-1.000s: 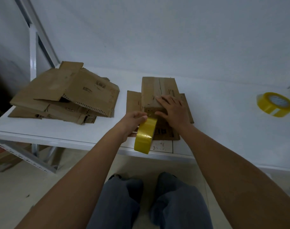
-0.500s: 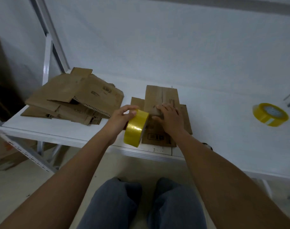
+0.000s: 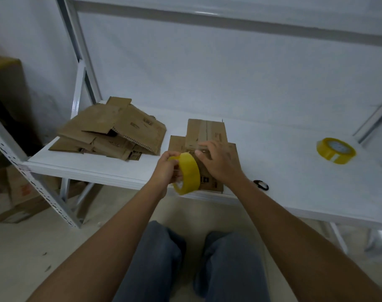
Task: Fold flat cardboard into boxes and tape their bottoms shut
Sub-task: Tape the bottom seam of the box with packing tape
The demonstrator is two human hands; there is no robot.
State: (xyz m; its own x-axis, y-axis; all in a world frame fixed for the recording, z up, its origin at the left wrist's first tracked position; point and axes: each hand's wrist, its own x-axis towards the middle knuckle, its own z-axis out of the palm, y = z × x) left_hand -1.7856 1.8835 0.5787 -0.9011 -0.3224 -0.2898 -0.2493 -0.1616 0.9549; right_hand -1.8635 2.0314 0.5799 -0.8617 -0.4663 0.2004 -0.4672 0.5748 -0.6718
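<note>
Head view: white shelf [image 3: 272, 171] against white wall [image 3: 207, 73].

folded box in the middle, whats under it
The folded box sits on flat cardboard sheets lying on the white shelf. How many sheets cannot be seen; box and hands cover them.

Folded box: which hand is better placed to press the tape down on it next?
Right. The right hand already lies over the folded box, fingers at the taped seam, while the left hand has its grip on the yellow tape roll.
</note>
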